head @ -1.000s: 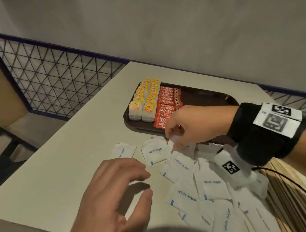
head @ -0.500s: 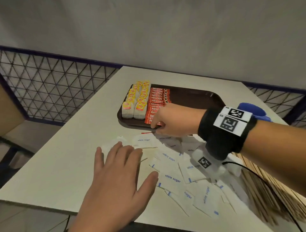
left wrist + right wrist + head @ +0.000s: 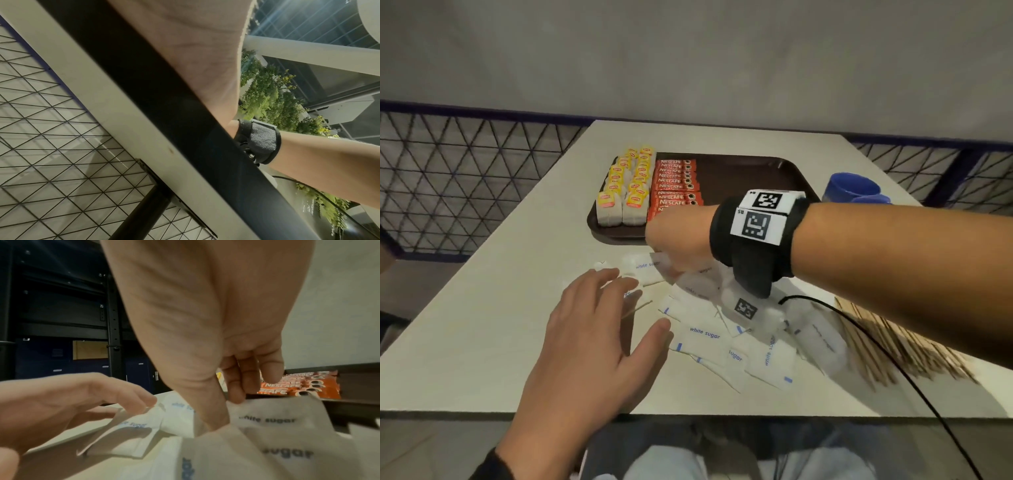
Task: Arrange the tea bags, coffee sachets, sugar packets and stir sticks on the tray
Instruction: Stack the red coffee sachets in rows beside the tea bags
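The right hand (image 3: 681,240) has its grip pinched on one white sugar packet (image 3: 273,417) at the far edge of the loose sugar pile (image 3: 739,329) on the desk (image 3: 482,301), just short of the tray's (image 3: 750,171) near rim. The tray's bare stretch lies directly beyond that packet, right of the coffee sachets (image 3: 674,185), so the right hand is the nearer one. The left hand (image 3: 592,329) rests flat, fingers spread, on the pile's left edge.

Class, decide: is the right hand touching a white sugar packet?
Touching. In the right wrist view, the right hand pinches the top edge of a white sugar packet between thumb and fingertips, with no gap.
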Demonstrator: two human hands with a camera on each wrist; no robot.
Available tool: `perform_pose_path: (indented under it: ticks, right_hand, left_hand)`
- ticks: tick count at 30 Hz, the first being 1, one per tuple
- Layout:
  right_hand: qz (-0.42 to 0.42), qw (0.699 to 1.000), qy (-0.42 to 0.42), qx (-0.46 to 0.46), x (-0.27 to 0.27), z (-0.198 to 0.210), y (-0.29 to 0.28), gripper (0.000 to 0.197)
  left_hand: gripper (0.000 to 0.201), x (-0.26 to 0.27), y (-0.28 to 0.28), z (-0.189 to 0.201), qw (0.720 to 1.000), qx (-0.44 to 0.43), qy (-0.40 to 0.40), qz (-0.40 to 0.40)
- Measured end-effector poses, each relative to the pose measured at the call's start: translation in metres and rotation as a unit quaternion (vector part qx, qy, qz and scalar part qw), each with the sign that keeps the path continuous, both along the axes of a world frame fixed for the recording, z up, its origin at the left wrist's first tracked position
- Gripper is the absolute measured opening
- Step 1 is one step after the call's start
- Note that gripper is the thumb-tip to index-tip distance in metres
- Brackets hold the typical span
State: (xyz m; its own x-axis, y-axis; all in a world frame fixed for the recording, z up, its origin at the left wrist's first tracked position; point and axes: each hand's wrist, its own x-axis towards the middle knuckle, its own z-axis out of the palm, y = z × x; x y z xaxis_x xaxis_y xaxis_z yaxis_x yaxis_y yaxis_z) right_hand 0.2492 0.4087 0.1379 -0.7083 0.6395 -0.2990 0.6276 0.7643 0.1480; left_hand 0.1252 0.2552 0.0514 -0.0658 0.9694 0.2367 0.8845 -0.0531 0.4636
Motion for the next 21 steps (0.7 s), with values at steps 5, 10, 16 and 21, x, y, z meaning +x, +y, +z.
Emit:
perform_pose_path:
  ticks: [5,10,16,21]
  right_hand:
    - [0.03,0.998,0.038,0.03,0.011,-0.001,0.0,0.029]
    - [0.018,0.99,0.137,-0.032,0.02,0.003,0.0,0.01]
    - [-0.027,0.97,0.227,-0.087,0.029,0.016,0.004,0.013]
    - [-0.044,0.945,0.28,-0.161,0.036,0.027,-0.009,0.008]
  left_hand:
    - [0.056,0.001,-0.001,-0.001,1.0,0.01,0.0,0.001]
    - [0.051,-0.002,0.003,-0.006,0.998,0.01,0.06,-0.006]
    - [0.052,-0.004,0.007,-0.01,0.998,0.002,0.07,-0.009]
    - [0.036,-0.004,0.006,-0.009,0.998,0.054,0.015,0.0]
